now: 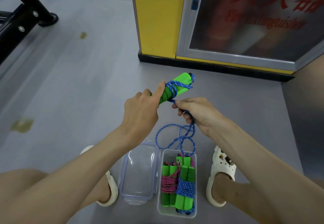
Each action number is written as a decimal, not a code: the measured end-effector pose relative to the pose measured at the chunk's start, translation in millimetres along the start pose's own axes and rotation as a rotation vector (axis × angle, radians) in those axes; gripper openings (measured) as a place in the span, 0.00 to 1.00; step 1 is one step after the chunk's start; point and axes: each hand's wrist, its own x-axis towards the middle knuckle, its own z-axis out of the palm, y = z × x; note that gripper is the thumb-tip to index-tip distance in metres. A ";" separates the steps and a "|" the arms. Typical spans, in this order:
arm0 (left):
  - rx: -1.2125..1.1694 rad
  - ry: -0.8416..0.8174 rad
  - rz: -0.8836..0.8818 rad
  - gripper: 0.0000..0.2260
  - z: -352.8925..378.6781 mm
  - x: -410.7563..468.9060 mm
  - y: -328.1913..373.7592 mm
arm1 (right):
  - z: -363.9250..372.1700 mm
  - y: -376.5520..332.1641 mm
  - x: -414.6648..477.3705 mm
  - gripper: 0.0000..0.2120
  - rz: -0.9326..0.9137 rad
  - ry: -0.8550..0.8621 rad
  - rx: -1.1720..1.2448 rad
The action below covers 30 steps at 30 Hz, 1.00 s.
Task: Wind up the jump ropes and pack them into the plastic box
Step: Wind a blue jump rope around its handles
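**Third rope partly wound, box waiting below**

In the head view, the left hand (140,108) was closed around the near end of the pair of green handles (177,85) and held them in the air, pointing far and to the right. The right hand (194,113) pinched the blue rope (175,136) just beside the handles, with its fingers curled around the cord. A few turns of rope lay around the handles. The rest hung from the right hand in loose loops, down to the far edge of the plastic box (168,211).

The box stood open on the floor, near, between the person's feet. It held a pink bundle (169,183) and a blue bundle (185,187), both wound. Its lid (140,171) lay just to the left of it.

The step in hand seemed to be the winding of this rope. The next move probably called for carrying the cord round the handles with some tension, so that the turns stay tight, until the loops were used up.
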 end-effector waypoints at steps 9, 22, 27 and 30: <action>0.199 0.195 0.105 0.35 11.9 -2.1 7.8 | 1.4 1.1 -1.9 0.11 -0.019 -0.149 0.238; -0.495 -0.090 0.040 0.23 2.7 1.2 11.3 | -9.3 8.5 4.1 0.19 -0.020 0.061 0.119; -1.141 -0.368 -0.440 0.21 -11.4 15.0 -7.3 | -6.3 9.1 5.0 0.21 -0.089 -0.053 0.017; -1.384 -0.717 -0.605 0.29 -12.7 9.0 -13.5 | -3.2 7.4 5.1 0.20 -0.112 -0.075 0.039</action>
